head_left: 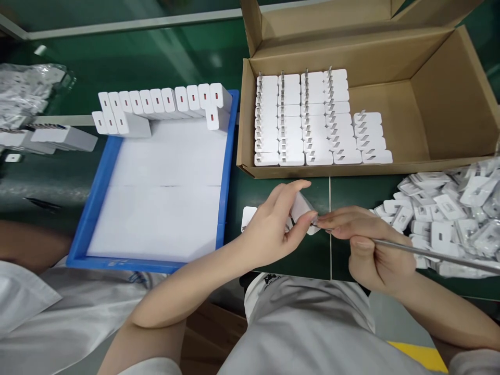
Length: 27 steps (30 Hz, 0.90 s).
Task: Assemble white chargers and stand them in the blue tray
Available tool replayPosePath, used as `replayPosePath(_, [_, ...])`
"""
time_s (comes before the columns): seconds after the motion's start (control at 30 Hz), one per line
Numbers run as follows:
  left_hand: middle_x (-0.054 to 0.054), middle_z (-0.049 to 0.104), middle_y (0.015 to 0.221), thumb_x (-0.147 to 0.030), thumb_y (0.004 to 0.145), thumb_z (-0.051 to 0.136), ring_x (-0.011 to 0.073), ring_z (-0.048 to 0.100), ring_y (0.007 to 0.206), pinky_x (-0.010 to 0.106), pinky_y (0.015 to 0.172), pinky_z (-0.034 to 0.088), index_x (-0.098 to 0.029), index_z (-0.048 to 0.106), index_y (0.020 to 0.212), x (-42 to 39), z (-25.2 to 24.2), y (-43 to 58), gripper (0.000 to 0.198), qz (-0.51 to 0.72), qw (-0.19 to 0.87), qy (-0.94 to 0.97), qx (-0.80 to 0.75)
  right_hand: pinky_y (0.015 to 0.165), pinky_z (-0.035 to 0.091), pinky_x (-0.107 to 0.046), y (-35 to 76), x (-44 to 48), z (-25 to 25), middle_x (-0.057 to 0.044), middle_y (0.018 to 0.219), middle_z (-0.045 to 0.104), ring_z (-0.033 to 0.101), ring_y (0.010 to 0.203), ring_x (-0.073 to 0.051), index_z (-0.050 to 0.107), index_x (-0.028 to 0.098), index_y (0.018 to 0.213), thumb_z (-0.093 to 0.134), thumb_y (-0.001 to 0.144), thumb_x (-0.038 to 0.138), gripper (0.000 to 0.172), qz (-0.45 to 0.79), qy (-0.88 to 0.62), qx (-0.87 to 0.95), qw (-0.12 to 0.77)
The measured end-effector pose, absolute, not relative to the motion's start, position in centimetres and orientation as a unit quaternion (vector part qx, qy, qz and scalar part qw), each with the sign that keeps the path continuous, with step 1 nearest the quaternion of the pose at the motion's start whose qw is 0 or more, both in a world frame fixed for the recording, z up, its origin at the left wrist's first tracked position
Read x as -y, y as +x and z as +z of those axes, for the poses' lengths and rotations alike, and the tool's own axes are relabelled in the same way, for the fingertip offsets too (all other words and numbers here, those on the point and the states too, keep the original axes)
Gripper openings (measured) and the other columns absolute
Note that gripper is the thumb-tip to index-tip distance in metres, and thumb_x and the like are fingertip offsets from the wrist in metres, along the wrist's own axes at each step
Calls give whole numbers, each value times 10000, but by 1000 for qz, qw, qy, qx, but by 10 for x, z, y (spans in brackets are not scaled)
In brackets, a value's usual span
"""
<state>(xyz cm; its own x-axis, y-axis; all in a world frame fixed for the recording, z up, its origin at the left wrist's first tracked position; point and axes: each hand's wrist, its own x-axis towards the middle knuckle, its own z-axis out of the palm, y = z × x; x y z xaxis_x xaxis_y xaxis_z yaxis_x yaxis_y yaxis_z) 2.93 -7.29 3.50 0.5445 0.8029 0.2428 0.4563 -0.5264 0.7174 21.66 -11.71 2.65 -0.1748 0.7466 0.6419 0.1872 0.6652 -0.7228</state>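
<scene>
My left hand (275,221) grips a white charger plug (301,205) just above the green table's near edge. My right hand (369,245) holds a thin grey metal tool (429,253) like a pen, with its tip touching that charger. Another white charger (247,215) lies on the table behind my left wrist. Both hands meet in front of the cardboard box (437,104).
The cardboard box holds rows of white chargers (308,120) with prongs up. A blue tray (88,216) with a white liner carries a row of chargers (164,101) along its far edge. A heap of loose bagged chargers (453,219) lies at right. More bagged parts (23,94) sit far left.
</scene>
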Motion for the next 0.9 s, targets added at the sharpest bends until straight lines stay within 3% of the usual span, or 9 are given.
replayPosePath(0.5, [63,574,898,-285,962,501,127,524,702,238,578,477,-150,441,1300,75,35,32,369,289,340,817,-364,668,580,-351,218,114,37,-61,710,617,680,828,-226,588,155,955,435,969,116,158,215,-317,759,527])
replayPosePath(0.67, [81,589,926,-280,956,493,154,564,767,262,615,499,-141,456,1294,78,34,32,368,264,337,827,-364,646,555,-336,218,113,38,-59,717,621,638,759,-198,545,183,855,396,991,151,204,211,-346,774,487])
replayPosePath(0.9, [103,591,991,-269,953,496,162,592,821,269,632,514,-130,502,1234,79,37,33,314,265,310,840,-357,611,526,-321,216,111,36,-45,702,587,589,683,-171,539,181,879,404,985,123,181,217,-327,765,510])
